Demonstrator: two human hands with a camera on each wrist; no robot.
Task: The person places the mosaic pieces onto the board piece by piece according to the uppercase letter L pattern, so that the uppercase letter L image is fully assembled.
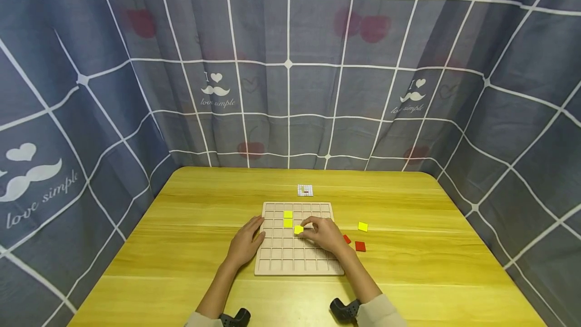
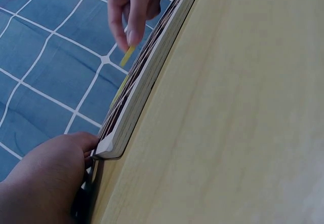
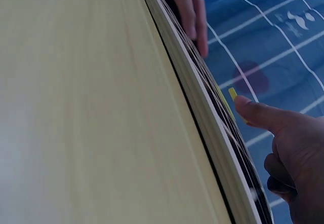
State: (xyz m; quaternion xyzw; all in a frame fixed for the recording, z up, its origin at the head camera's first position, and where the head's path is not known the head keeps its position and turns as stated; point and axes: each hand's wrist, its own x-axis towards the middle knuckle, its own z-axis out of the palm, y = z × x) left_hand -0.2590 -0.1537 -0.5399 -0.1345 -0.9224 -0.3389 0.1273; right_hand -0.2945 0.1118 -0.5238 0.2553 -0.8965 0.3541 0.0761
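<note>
A wooden grid board lies on the table, divided into small square cells. Two yellow square tiles sit in neighbouring cells, one above the other, in its upper part. My right hand pinches another yellow tile between thumb and fingertips, over the middle of the board. In the left wrist view this pinched tile is tilted and above the board's surface. My left hand rests at the board's left edge, its fingers touching the rim.
Right of the board lie a loose yellow tile and two red tiles, one partly behind my right wrist. A small printed grid card lies beyond the board. Dark patterned curtains surround the wooden table.
</note>
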